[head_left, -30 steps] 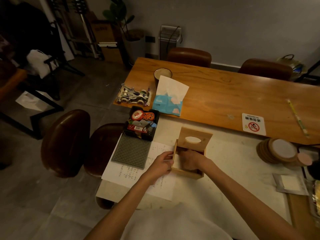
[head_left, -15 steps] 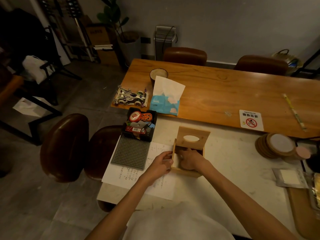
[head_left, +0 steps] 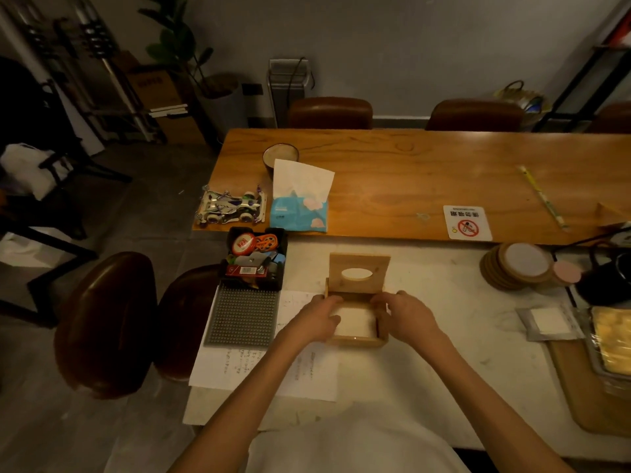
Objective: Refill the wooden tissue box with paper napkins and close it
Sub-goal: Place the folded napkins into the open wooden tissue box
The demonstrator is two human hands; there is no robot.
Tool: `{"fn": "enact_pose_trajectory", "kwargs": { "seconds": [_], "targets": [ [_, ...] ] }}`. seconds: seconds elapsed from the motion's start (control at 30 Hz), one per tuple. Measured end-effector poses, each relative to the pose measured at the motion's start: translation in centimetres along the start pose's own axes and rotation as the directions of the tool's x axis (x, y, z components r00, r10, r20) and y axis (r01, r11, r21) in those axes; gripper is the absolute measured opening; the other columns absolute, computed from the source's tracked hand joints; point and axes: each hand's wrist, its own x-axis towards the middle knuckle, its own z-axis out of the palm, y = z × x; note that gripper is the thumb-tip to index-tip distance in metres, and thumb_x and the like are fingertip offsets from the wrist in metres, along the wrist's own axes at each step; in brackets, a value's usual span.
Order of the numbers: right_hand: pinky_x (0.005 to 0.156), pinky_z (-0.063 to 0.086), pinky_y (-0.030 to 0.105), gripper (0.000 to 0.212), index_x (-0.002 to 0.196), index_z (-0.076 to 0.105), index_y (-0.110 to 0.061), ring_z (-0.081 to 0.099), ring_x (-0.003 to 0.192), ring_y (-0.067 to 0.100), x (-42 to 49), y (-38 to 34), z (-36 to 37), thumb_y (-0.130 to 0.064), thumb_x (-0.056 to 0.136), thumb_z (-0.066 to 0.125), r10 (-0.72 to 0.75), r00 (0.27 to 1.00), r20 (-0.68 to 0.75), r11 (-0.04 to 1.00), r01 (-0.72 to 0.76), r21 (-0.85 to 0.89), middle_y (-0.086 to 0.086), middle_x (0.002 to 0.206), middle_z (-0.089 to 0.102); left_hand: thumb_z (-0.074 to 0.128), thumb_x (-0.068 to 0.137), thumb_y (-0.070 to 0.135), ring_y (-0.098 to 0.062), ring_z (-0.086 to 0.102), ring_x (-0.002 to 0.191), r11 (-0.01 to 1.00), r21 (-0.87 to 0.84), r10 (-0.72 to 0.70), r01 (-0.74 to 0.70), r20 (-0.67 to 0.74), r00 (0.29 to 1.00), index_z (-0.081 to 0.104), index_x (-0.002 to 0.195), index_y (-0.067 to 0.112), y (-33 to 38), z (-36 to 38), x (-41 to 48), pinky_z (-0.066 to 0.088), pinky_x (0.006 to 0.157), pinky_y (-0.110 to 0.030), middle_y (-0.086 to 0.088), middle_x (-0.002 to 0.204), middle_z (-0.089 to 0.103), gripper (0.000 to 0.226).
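Observation:
The wooden tissue box (head_left: 356, 342) stands on the white table in front of me, its hinged lid (head_left: 358, 273) with an oval hole tipped up at the back. A stack of white paper napkins (head_left: 355, 322) lies inside the box. My left hand (head_left: 316, 317) rests at the box's left edge, fingertips on the napkins. My right hand (head_left: 408, 317) is at the right wall, fingers curled over the rim. Both hands touch the box without lifting it.
A blue tissue pack (head_left: 299, 206) and a toy car (head_left: 232, 208) lie on the wooden table beyond. A black tray of small items (head_left: 254, 259), a grey studded mat (head_left: 240, 315) and a written sheet (head_left: 307, 373) sit left. Stacked coasters (head_left: 519, 268) and a napkin packet (head_left: 548, 322) are right.
My right hand came out of the box and moved to its right wall, uncovering the napkins. My left hand shifted from the left side onto the napkins' edge.

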Motion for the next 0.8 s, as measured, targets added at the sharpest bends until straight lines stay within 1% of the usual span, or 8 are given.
{"fn": "enact_pose_trajectory", "kwargs": {
  "seconds": [0.1,0.2,0.3,0.43,0.6,0.67,0.73,0.8],
  "targets": [
    [0.077,0.048,0.032,0.033,0.121,0.062,-0.033,0.064,0.103,0.023,1.5,-1.1,0.7,-0.031,0.092,0.048,0.029,0.998,0.051,0.991,-0.023,-0.131,0.001,0.112,0.066,0.048,0.093,0.022,-0.032,0.054,0.118,0.966,0.252,-0.065,0.063,0.003,0.998,0.044,0.141,0.027,0.8,0.1,1.2,0.049,0.095,-0.042,-0.012,0.139,0.046,0.049],
    [0.073,0.043,0.03,0.031,0.116,0.065,-0.029,0.066,0.099,0.022,2.4,-1.8,1.7,-0.023,0.089,0.052,0.105,0.991,0.079,0.976,-0.088,-0.199,-0.001,0.108,0.069,0.048,0.09,0.013,-0.028,0.059,0.113,0.937,0.327,-0.112,0.126,-0.062,0.992,0.055,0.132,0.022,1.5,0.4,1.6,0.049,0.09,-0.039,-0.009,0.13,0.059,0.043],
    [0.077,0.044,0.03,0.03,0.116,0.065,-0.025,0.065,0.1,0.022,2.7,-2.0,2.4,-0.02,0.089,0.051,0.141,0.987,0.075,0.97,-0.123,-0.21,0.001,0.109,0.069,0.049,0.091,0.008,-0.028,0.059,0.114,0.894,0.409,-0.151,0.182,-0.107,0.983,0.056,0.13,0.016,1.9,0.7,1.5,0.048,0.091,-0.04,-0.01,0.127,0.061,0.04],
    [0.075,0.041,0.029,0.032,0.118,0.063,-0.025,0.065,0.101,0.022,2.9,-1.8,2.7,-0.018,0.09,0.05,0.137,0.989,0.053,0.97,-0.123,-0.212,0.001,0.111,0.068,0.05,0.093,0.008,-0.028,0.058,0.116,0.89,0.418,-0.136,0.185,-0.144,0.98,0.054,0.131,0.013,2.0,0.9,1.4,0.046,0.092,-0.037,-0.012,0.128,0.059,0.039],
    [0.074,0.044,0.03,0.032,0.119,0.062,-0.025,0.065,0.101,0.024,2.5,-1.6,2.7,-0.02,0.088,0.053,0.088,0.996,0.034,0.98,-0.08,-0.183,0.002,0.111,0.067,0.052,0.091,0.007,-0.03,0.059,0.11,0.899,0.419,-0.077,0.129,-0.14,0.987,0.052,0.127,0.013,1.7,1.2,0.8,0.044,0.079,-0.034,-0.013,0.124,0.058,0.037],
    [0.073,0.045,0.031,0.033,0.12,0.061,-0.025,0.065,0.1,0.026,2.2,-1.3,2.9,-0.021,0.088,0.056,0.051,0.999,-0.004,0.983,-0.051,-0.175,0.004,0.111,0.065,0.049,0.091,0.007,-0.032,0.058,0.11,0.905,0.416,-0.047,0.094,-0.12,0.992,0.05,0.128,0.014,1.3,1.3,0.4,0.044,0.08,-0.037,-0.014,0.124,0.055,0.038],
    [0.074,0.047,0.031,0.029,0.117,0.064,-0.023,0.065,0.099,0.026,1.8,-1.2,3.2,-0.025,0.088,0.058,0.045,0.999,-0.017,0.984,-0.047,-0.17,0.004,0.11,0.064,0.047,0.093,0.008,-0.031,0.059,0.109,0.907,0.411,-0.059,0.092,-0.091,0.994,0.055,0.125,0.012,1.1,1.2,0.1,0.045,0.083,-0.037,-0.013,0.124,0.056,0.033],
    [0.074,0.048,0.03,0.028,0.109,0.068,-0.018,0.066,0.095,0.024,1.5,-1.2,3.6,-0.035,0.09,0.057,0.085,0.996,0.015,0.986,-0.082,-0.147,0.003,0.105,0.067,0.046,0.093,0.01,-0.029,0.061,0.106,0.909,0.404,-0.095,0.105,-0.045,0.994,0.062,0.12,0.011,1.0,1.2,0.0,0.047,0.082,-0.035,-0.012,0.122,0.06,0.031]
  ]
}}
